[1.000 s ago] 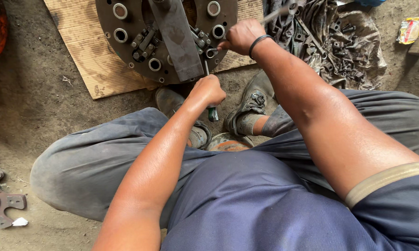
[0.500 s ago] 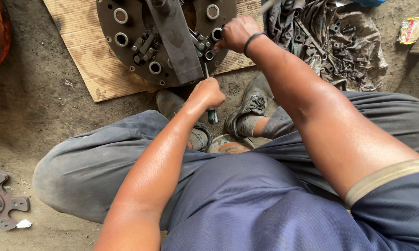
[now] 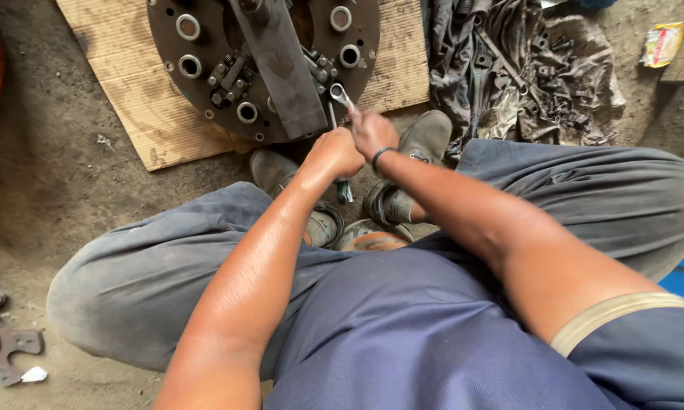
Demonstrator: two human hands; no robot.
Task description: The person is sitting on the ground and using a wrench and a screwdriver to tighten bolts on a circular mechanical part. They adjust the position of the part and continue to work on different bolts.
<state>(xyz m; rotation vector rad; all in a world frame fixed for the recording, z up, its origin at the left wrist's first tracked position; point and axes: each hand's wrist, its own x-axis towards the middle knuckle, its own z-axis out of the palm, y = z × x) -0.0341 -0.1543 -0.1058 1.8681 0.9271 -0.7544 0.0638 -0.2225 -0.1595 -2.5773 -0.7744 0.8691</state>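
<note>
My right grip [image 3: 372, 133] clenches the ring spanner [image 3: 340, 97] at the rim of the round steel plate [image 3: 205, 45] on cardboard [image 3: 141, 114], my left grip [image 3: 334, 152] fisted round a green-handled tool [image 3: 345, 191] just beside it

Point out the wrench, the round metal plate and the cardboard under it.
wrench [image 3: 340, 96]: head view, on its ring end near the plate's edge.
round metal plate [image 3: 198, 57]: head view, on its left face between the holes.
cardboard [image 3: 141, 114]: head view, on the bare left part.
</note>
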